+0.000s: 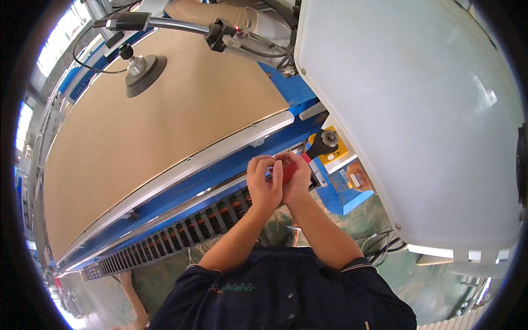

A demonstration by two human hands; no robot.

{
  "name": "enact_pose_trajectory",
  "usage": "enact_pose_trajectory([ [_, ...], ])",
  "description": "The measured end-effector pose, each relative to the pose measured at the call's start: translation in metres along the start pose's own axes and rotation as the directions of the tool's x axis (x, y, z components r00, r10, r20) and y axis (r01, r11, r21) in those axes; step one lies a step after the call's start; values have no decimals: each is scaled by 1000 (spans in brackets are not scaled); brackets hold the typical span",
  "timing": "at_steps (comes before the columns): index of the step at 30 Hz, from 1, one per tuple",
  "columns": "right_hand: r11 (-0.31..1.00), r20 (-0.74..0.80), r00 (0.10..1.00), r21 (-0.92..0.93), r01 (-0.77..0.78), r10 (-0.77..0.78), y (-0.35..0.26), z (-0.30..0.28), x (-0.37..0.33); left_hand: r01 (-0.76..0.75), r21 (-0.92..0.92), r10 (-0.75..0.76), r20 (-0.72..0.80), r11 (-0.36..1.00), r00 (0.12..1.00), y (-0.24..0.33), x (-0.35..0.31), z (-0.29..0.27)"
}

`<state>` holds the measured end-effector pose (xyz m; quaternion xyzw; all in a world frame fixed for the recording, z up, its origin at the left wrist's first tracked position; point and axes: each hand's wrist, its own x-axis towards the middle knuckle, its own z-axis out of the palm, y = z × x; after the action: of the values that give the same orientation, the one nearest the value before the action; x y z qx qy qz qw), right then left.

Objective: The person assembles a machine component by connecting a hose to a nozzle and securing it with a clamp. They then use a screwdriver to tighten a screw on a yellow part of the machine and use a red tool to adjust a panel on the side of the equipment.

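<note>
Two grips: left hand (265, 184), right hand (297, 181), closed around red-black wrench (306, 158); loose seating over left edge of yellow fixture (341, 150) could cause slipping.

Matt tool head (317, 148), glossy cover (412, 121)

Two grips (265, 184) (297, 179), one red tool (289, 171), one suction cup (145, 77), one tan board (165, 126)

1. White machine housing (410, 121) walls off the right side.
2. Above the brown board (181, 110) lies open room, interrupted by the dark suction cup (146, 81).
3. Red-handled spanner (317, 149) bars the gap between right-hand grip (298, 184) and yellow block (336, 156).
4. Black cable chain (181, 234) runs along the board's near side.
</note>
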<state>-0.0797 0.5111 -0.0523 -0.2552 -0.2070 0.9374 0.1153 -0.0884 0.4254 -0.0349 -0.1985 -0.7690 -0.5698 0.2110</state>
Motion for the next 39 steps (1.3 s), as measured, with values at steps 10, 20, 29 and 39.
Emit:
enact_pose_trajectory([
  [10, 987, -223, 971, 150, -51, 84, -33, 15, 9, -373, -50, 376, 166, 926, 911, -12, 7, -6],
  [20, 984, -211, 973, 167, -58, 93, -26, 21, 18, -133, 161, 134, 4, 978, 991, 5, 1, -4],
  [29, 983, -234, 971, 184, -11, 54, -26, 27, 12, -196, 394, 235, -53, 898, 971, 34, 14, -1],
  [39, 983, -137, 989, 179, -33, 58, -28, 21, 18, -163, 369, 180, -11, 915, 984, 26, 10, 11],
])
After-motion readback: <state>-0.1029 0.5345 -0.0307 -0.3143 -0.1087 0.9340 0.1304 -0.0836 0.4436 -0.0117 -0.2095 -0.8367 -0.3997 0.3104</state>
